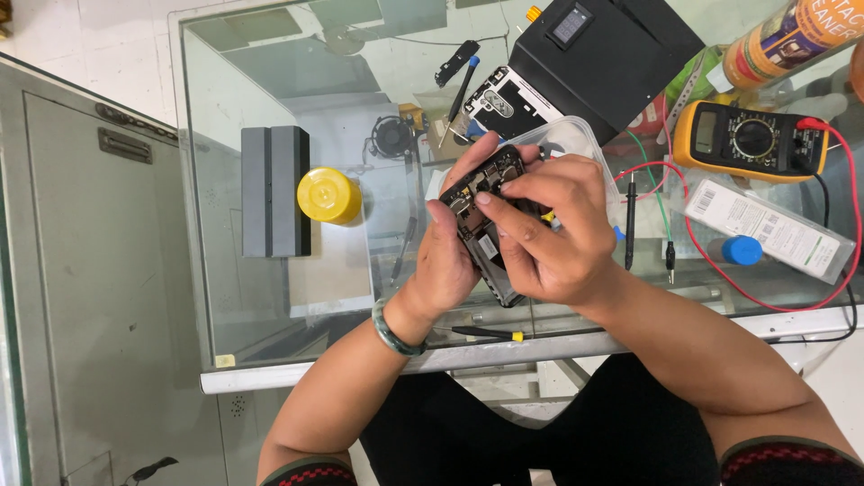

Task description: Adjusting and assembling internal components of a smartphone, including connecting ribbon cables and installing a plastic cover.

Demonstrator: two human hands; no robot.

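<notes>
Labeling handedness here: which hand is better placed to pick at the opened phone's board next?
Right, probably. The right hand has its fingertips on the exposed board of the opened phone, while the left hand cradles the frame from beneath and is busy supporting it.

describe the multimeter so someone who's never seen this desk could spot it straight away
Start at the glass table and go to its far right side, past the person's right hand. The multimeter lies flat just right of the big black box, below the orange spray can. It alone has a yellow casing, a round dial and red and black leads trailing from it.
</notes>
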